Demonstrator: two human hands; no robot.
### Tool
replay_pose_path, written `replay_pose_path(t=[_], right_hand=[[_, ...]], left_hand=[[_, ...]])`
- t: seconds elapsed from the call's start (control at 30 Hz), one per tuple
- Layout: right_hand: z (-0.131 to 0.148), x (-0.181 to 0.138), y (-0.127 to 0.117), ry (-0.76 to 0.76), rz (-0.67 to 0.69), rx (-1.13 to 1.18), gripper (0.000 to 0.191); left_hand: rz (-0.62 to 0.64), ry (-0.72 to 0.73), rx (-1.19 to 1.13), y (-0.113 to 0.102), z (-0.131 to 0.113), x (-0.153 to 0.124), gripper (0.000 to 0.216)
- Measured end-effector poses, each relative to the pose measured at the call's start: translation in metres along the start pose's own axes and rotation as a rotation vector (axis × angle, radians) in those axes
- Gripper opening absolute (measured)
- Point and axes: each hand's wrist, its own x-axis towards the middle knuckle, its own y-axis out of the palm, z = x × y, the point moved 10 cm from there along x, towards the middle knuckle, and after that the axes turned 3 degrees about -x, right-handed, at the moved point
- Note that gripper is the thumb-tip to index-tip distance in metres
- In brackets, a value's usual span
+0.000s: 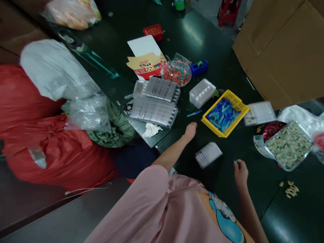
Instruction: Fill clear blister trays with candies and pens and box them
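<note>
My left hand (189, 132) is closed near the dark green tabletop, below a loose blue strip (194, 113); whatever its fingers hold, if anything, is hidden. My right hand (241, 172) pinches a small dark green piece (237, 163) between thumb and fingers. Between the two hands lies a clear ribbed plastic case (208, 155), touched by neither. Beyond it stands a yellow basket (214, 131) filled with blue strip-like pieces (223, 115). To the right of my right hand is a clear tray (288, 167) of small beige and green pieces (290, 143).
Stacked ribbed cases (154, 109) lie left of centre, near a bowl (177, 76) of red and green bits and a blue tape dispenser (199, 68). A cardboard box (280, 50) stands at right. Beige pieces (292, 189) lie at lower right. Red sacks (50, 148) crowd the left.
</note>
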Motion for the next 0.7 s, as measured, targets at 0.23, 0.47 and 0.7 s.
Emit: replay_pose_path(t=[0.23,0.47,0.7], right_hand=[[0.027,0.013,-0.005,0.026,0.004,0.056,0.037],[0.052,0.029,-0.008,-0.001,0.009,0.107,0.038],[0.090,0.050,0.001,-0.026,0.050,0.163,0.033]], left_hand=[[-0.136,-0.131,-0.008,-0.078,0.043,0.079,0.031],[-0.101,-0.261,-0.081,-0.077,0.059,0.101,0.014],[-0.188,-0.287,-0.256,-0.091,0.057,0.090,0.012]])
